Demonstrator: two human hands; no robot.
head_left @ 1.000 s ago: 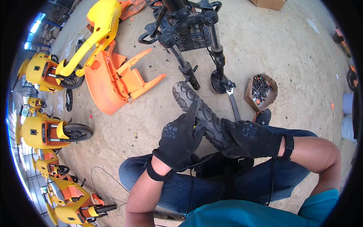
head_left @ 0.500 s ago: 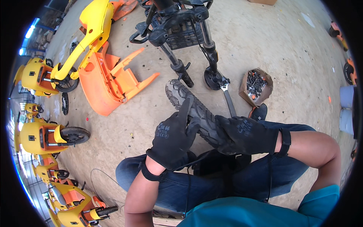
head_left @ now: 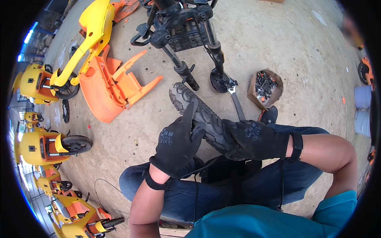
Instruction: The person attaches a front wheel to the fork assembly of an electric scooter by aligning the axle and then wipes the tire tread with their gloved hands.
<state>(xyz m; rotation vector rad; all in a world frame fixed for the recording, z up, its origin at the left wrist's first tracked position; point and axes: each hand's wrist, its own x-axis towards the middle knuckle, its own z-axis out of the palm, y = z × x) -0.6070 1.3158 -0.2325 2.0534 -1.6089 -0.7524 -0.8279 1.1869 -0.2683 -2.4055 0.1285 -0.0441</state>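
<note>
A black tyre [head_left: 206, 118] with knobbly tread stands on edge in front of my lap, tilted from far left to near right. My left hand [head_left: 178, 142], in a black glove, grips its left side, with the index finger stretched along the tread and the thumb against it. My right hand [head_left: 258, 139], also gloved, wraps round the tyre's near end; some of its fingers are hidden. Just beyond is the front fork [head_left: 180, 65] of an upright frame with no wheel between its legs. An adjustable wrench [head_left: 237, 105] is set at the right leg's lower end, by a round hub part [head_left: 219, 82].
A cardboard box [head_left: 266, 89] of loose screws and small parts stands right of the wrench. Orange body panels [head_left: 105, 89] and a yellow panel [head_left: 93, 29] lie at the left. Yellow scooters [head_left: 39, 147] line the left side. White buckets [head_left: 362, 109] stand far right.
The whole view has shifted slightly, so the surroundings sit a little further left. Both hands keep their hold on the tyre, which has barely moved. A blurred shape now shows at the upper right edge.
</note>
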